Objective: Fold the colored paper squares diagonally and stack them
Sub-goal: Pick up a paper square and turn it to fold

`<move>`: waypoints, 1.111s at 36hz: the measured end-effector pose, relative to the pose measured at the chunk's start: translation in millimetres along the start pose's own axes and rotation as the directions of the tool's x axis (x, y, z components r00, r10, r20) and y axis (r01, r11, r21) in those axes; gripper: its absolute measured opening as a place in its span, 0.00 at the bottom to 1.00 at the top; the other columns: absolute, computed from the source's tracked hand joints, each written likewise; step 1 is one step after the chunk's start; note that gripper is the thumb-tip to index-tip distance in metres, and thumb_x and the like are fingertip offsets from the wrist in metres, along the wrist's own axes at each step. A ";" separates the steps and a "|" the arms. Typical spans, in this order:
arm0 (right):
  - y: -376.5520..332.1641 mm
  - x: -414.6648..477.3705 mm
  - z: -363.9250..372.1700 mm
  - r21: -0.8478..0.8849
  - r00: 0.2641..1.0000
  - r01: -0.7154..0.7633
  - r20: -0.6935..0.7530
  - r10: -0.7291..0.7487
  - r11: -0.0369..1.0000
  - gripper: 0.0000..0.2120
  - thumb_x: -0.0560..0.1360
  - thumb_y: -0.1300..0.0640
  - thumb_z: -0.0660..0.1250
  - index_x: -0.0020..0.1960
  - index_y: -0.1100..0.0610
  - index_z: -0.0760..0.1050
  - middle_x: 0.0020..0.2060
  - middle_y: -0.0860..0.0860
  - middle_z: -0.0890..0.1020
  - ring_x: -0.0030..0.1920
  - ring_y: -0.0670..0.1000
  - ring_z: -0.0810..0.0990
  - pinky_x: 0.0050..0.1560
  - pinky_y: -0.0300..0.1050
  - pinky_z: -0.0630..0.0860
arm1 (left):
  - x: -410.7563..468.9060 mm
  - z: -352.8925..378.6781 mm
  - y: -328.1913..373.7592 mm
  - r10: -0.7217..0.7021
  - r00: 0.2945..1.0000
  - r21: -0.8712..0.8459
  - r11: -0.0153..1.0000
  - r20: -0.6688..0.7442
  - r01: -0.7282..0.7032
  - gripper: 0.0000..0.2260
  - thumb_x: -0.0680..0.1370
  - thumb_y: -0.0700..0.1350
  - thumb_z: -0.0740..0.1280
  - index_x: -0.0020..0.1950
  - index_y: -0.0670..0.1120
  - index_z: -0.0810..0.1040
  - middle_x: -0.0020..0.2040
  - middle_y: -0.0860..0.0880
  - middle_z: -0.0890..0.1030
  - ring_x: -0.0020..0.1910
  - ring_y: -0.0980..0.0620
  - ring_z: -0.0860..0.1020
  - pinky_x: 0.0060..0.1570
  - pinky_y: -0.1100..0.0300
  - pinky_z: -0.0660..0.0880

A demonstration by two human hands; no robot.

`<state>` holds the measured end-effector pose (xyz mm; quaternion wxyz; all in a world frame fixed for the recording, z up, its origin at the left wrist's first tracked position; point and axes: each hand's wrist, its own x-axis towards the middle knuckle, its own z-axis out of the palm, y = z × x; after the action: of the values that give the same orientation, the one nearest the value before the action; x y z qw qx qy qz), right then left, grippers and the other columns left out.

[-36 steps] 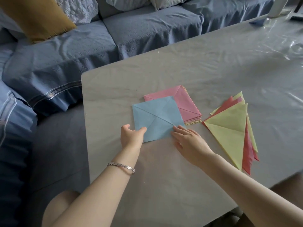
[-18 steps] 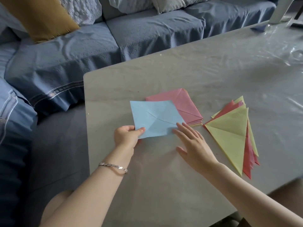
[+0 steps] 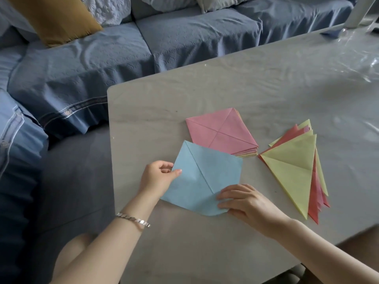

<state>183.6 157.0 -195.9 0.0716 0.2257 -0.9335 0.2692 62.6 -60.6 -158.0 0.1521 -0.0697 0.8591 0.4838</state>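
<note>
Fingers (image 3: 227, 194) of the right hand (image 3: 249, 203) and left hand (image 3: 158, 179) pinch the blue square (image 3: 207, 171), starting its fold; opposite corners should meet next, I reckon.

Matt blue paper square (image 3: 205, 177), glossy clear film on the table (image 3: 266, 83), quilted cloth sofa (image 3: 82, 68)

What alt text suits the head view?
A left hand pinches the left edge of a creased blue paper square and a right hand holds its near corner, over a table. Beyond lie a pink-topped stack of squares and a pile of folded triangles.
</note>
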 end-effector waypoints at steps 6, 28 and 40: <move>-10.2 -0.7 -3.9 0.077 0.999 -0.037 -0.020 0.038 0.996 0.22 0.80 0.44 0.51 0.48 0.54 0.81 0.49 0.44 0.83 0.52 0.43 0.78 0.54 0.37 0.71 | 0.0 13.7 8.7 0.084 0.991 -0.020 0.996 -0.100 -0.086 0.04 0.72 0.41 0.72 0.45 0.43 0.80 0.36 0.54 0.78 0.37 0.54 0.76 0.34 0.70 0.69; -35.9 35.9 -48.0 0.646 0.757 -0.292 -0.295 0.583 0.705 0.11 0.66 0.64 0.73 0.34 0.48 0.79 0.33 0.36 0.82 0.36 0.36 0.78 0.41 0.25 0.69 | -56.4 1.5 27.0 0.379 0.902 -0.102 0.925 0.205 -0.365 0.07 0.76 0.45 0.66 0.45 0.57 0.81 0.43 0.60 0.83 0.44 0.63 0.80 0.49 0.68 0.73; -59.5 42.9 -50.7 0.673 0.703 -0.284 -0.338 0.625 0.683 0.12 0.65 0.64 0.75 0.34 0.48 0.78 0.28 0.37 0.80 0.31 0.38 0.76 0.38 0.26 0.69 | -88.6 18.8 49.8 0.515 0.857 -0.184 0.841 -0.013 -0.508 0.13 0.70 0.35 0.72 0.45 0.53 0.82 0.37 0.70 0.80 0.42 0.69 0.79 0.44 0.77 0.70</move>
<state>173.5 122.8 -114.1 0.1890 -0.1012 -0.7719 0.5985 136.6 -21.0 -97.7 0.0265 0.1574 0.7961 0.5837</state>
